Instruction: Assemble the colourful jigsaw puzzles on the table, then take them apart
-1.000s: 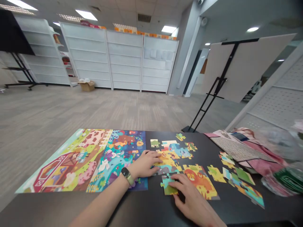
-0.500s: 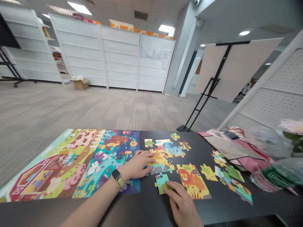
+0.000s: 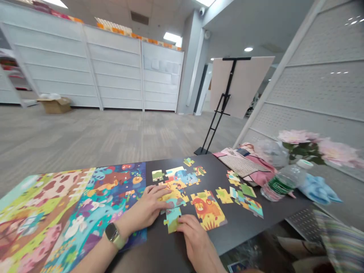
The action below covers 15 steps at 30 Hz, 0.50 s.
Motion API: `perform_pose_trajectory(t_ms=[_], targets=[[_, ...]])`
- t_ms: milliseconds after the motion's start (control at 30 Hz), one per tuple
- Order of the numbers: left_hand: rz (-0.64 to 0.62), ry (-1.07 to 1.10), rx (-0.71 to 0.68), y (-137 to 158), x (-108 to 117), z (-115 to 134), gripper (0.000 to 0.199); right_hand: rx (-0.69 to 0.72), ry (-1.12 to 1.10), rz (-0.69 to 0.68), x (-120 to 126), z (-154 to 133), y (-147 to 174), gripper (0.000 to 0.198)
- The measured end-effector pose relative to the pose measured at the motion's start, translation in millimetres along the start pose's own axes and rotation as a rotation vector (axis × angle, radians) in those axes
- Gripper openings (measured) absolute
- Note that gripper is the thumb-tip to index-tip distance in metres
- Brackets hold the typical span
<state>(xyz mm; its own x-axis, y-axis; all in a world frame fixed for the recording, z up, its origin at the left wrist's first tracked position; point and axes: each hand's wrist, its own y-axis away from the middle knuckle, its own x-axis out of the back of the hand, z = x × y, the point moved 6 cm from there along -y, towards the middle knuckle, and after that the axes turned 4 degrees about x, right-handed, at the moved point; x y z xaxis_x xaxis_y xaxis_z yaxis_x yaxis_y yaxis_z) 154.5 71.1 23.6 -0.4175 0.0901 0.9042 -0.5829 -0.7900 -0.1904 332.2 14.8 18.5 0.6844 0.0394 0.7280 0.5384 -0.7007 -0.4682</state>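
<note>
My left hand [image 3: 146, 206], with a watch [image 3: 111, 231] on its wrist, lies with fingers stretched over the left side of a partly joined jigsaw section [image 3: 182, 177]. Just below that section is a teal and green puzzle piece [image 3: 172, 220], its top edge against or very close to the section's lower edge. My right hand [image 3: 195, 237] pinches this piece at its right side. To the right lies a joined lion section [image 3: 209, 210]. A yellow-green piece [image 3: 224, 195] and several other pieces [image 3: 247, 201] are farther right.
Colourful picture boards [image 3: 93, 212] cover the left of the black table [image 3: 159, 252]. A pink bag [image 3: 253, 165], a water bottle [image 3: 286, 180], a blue cloth [image 3: 320, 189] and pink flowers [image 3: 335, 151] stand or lie at the right. An easel [image 3: 224, 100] stands beyond the table.
The view has turned right, showing more of the bottle and flowers. My left hand stays on the joined section, and my right hand still pinches the teal and green piece below it.
</note>
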Motion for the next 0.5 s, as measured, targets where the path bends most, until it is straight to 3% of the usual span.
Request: perform_pose_trajectory(t_ms=[133, 300, 400, 500], targets=[[-0.072, 0.003, -0.092, -2, -11, 14, 0.056, -0.097, 0.001, -0.016, 2, -1, 0, 0.047], [-0.063, 0.012, -0.053, -1, -10, 33, 0.042, -0.083, -0.059, -0.039, 3, 0, 7, 0.044], [-0.032, -0.004, -0.001, 0, -6, 41, 0.023, -0.121, 0.002, 0.008, 40, 30, 6, 0.038], [-0.030, -0.031, -0.002, -1, -5, 44, 0.006, -0.230, 0.202, 0.004, 102, 95, -2, 0.037]])
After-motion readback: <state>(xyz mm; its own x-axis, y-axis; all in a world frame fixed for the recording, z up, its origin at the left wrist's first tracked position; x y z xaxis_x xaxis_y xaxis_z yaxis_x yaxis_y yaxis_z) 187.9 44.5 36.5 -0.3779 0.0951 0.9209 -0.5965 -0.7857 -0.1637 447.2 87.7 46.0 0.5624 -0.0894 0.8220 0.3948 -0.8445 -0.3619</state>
